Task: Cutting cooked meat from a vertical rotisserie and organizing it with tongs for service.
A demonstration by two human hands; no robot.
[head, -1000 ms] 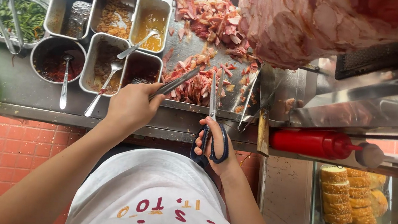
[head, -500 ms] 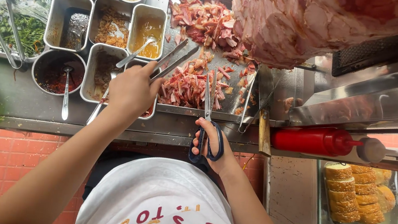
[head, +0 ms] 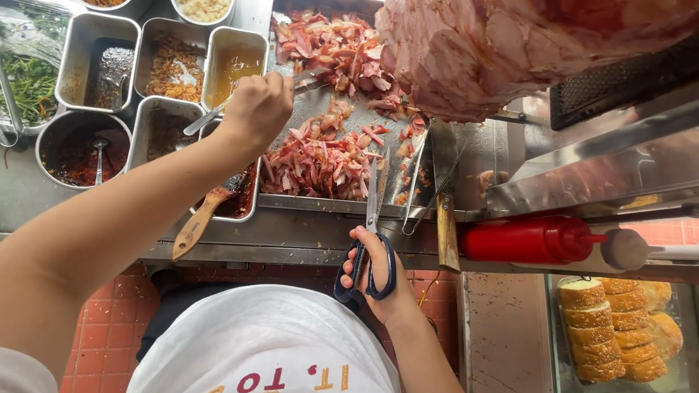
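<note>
nearest the body, the right hand (head: 376, 271) is gripping the dark-handled scissors (head: 371, 226), fingers through the loops; their long axis is running straight away from the person, blades pointing into the pile of chopped meat (head: 318, 162) on the metal tray (head: 469, 162). farther out, the left hand (head: 258, 110) is closing around tongs (head: 305, 86), which are lying level and pointing right over the meat. beyond, the big meat cone (head: 511, 39) is hanging.
</note>
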